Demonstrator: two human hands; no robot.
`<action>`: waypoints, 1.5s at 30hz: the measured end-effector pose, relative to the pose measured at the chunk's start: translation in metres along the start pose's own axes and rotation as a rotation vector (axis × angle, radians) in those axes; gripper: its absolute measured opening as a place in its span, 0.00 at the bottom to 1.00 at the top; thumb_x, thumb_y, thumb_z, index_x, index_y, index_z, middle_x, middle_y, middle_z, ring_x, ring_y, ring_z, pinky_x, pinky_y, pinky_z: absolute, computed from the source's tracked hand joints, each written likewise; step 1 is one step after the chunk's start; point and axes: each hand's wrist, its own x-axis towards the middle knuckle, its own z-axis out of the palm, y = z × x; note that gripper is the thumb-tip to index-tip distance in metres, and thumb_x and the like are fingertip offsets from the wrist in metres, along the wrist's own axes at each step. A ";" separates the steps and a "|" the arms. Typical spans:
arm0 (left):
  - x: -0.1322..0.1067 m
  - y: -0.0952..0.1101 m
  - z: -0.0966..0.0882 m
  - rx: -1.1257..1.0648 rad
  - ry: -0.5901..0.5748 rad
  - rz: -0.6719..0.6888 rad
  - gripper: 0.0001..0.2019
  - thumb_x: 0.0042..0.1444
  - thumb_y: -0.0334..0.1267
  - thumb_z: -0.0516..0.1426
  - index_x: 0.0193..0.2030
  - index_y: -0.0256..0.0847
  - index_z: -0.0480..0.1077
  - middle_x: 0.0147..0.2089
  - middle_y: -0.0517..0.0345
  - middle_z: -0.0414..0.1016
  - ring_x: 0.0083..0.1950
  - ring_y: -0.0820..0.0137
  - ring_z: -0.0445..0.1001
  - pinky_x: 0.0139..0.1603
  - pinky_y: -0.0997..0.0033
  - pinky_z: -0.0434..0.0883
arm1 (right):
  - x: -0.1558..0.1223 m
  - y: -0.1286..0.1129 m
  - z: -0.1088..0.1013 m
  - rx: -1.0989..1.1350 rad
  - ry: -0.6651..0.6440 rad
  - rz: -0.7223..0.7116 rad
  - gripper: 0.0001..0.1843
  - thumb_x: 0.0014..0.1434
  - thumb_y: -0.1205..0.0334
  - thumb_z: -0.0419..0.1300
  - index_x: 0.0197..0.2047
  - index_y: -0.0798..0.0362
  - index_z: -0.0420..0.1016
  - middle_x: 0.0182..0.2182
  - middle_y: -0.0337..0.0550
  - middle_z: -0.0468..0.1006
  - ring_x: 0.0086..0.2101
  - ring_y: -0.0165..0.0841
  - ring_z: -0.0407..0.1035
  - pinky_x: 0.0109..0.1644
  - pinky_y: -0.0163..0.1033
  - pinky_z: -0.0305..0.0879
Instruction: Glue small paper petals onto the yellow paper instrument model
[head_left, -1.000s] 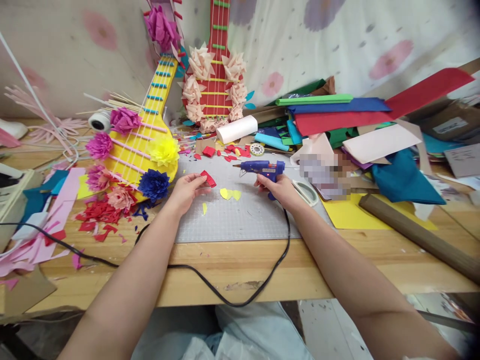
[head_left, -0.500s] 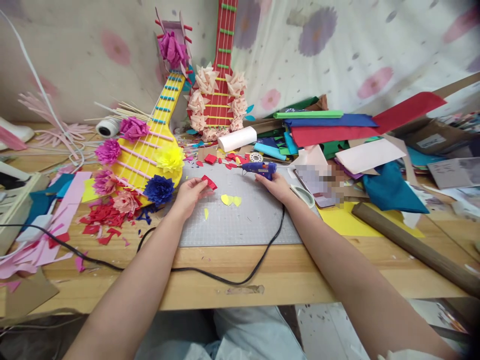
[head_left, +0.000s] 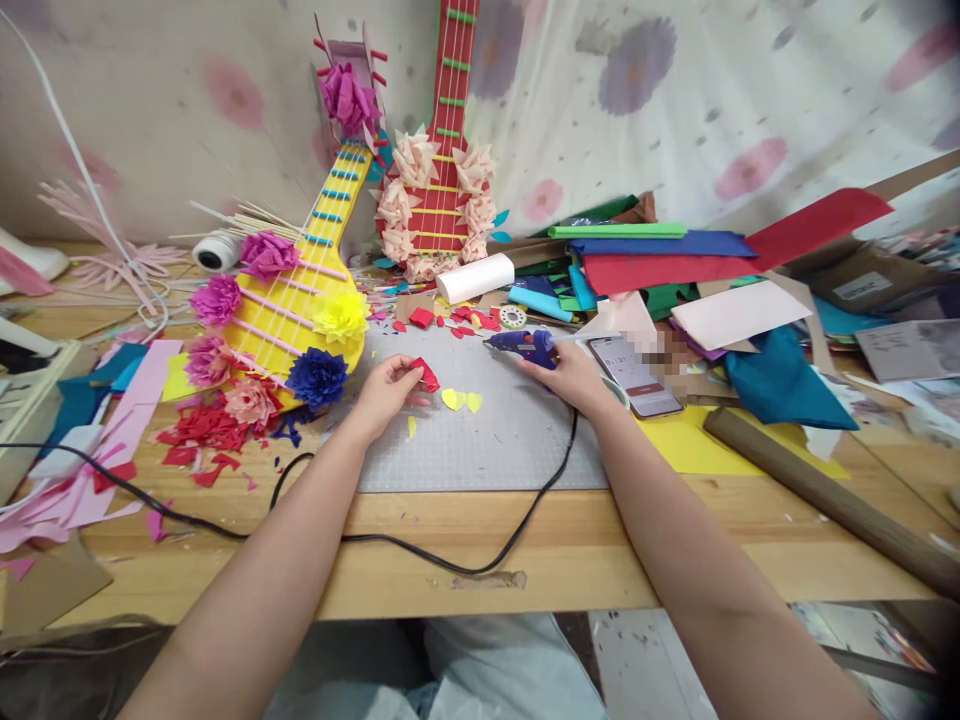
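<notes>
My left hand [head_left: 384, 392] pinches a small red paper piece [head_left: 427, 373] just above the grey cutting mat [head_left: 480, 440]. My right hand [head_left: 571, 375] is wrapped round the handle of a blue glue gun [head_left: 525, 344], whose nozzle points left over the mat. The gun's black cord [head_left: 420, 545] loops back across the table edge. Yellow paper petals [head_left: 460, 401] lie on the mat between my hands. A yellow paper guitar [head_left: 300, 310] with paper flowers lies left of the mat.
A red paper guitar [head_left: 439, 190] leans on the back wall. Coloured paper sheets [head_left: 675, 250] pile at the right, with a phone [head_left: 636, 362] and a brown cardboard tube [head_left: 825, 490]. Red scraps [head_left: 199, 440] lie at the left, a white roll [head_left: 474, 277] behind the mat.
The view tilted up slightly. My right hand lowered the glue gun toward the mat and shifted right. My left hand kept the red piece, moving it a little right.
</notes>
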 end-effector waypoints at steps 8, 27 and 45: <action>-0.002 -0.002 0.002 0.082 -0.094 -0.051 0.15 0.42 0.43 0.63 0.30 0.36 0.64 0.26 0.60 0.72 0.26 0.75 0.72 0.25 0.74 0.72 | -0.023 -0.030 -0.039 0.019 -0.455 -0.037 0.18 0.49 0.44 0.57 0.24 0.51 0.65 0.22 0.38 0.70 0.25 0.30 0.64 0.28 0.35 0.54; -0.003 -0.009 0.003 0.289 -0.223 -0.045 0.14 0.42 0.44 0.63 0.31 0.35 0.70 0.26 0.57 0.75 0.25 0.73 0.74 0.24 0.76 0.70 | -0.006 -0.089 0.044 1.015 -0.610 0.058 0.13 0.45 0.56 0.64 0.29 0.55 0.68 0.16 0.31 0.66 0.16 0.20 0.53 0.17 0.29 0.45; -0.005 -0.009 0.004 0.315 -0.241 -0.016 0.14 0.44 0.44 0.62 0.32 0.35 0.70 0.27 0.55 0.76 0.25 0.73 0.74 0.26 0.76 0.71 | -0.001 -0.082 0.045 0.904 -0.721 -0.005 0.17 0.46 0.50 0.64 0.30 0.55 0.68 0.18 0.33 0.68 0.17 0.21 0.57 0.18 0.29 0.49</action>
